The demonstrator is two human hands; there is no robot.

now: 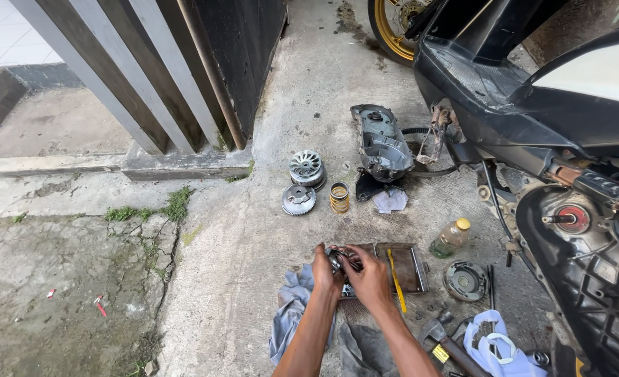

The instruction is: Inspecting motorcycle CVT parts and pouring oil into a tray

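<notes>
Left hand (325,270): closed around the left side of a small metal part (337,258), fingers curled over it.
Right hand (369,276): gripping the same part from the right, fingers bent, thumb side touching the left hand.
Metal part: held between both hands, low in the middle of the scene, just above the near-left corner of a shallow metal tray (411,269); mostly hidden, exact shape cannot be told.
Tray: flat on the concrete, right of the hands, with a yellow-handled tool (395,279) lying across it.
Rag (290,311): grey cloth, crumpled under and left of the forearms.
Farther off: ribbed pulley (307,167) and toothed disc (299,200) side by side, a yellow coil spring (339,197) upright just right of them, a grey engine cover (381,145) beyond.
Right of tray: plastic bottle (452,237) with yellow cap, round clutch plate (466,280) near it.
Near right: hammer (442,338) beside a white plastic bag (494,345).
Far right: scooter (547,105) with its side opened.
</notes>
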